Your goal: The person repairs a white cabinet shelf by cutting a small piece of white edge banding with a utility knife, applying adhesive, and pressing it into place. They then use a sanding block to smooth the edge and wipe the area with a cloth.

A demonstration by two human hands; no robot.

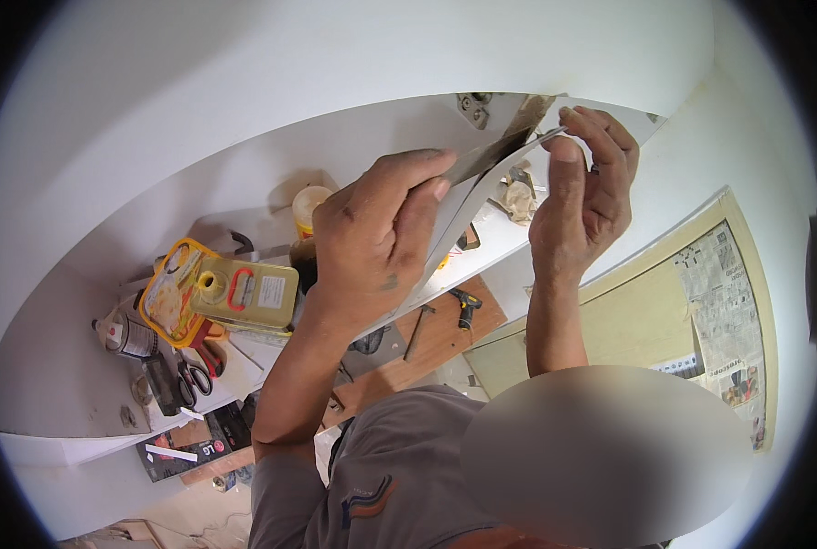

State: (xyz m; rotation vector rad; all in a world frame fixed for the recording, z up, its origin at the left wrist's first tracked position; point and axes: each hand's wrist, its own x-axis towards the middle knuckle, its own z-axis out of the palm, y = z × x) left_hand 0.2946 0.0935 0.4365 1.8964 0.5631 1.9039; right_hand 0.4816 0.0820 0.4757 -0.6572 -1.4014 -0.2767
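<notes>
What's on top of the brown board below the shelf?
A drill and a slim dark tool lie on the board. Anything behind the left forearm is covered.

Shirt [408,430]: one, plain grey, loose-fitting, fabric creased. Sleeve [285,489], left: short, same grey. Chest emblem [370,501]: wavy stripes, dark blue and orange-red, small lettering alongside. Forearms [555,334]: bare, two. Left hand [367,229]: ungloved, dark smudge [390,282] below the thumb. Right hand [587,197]: ungloved.
</notes>
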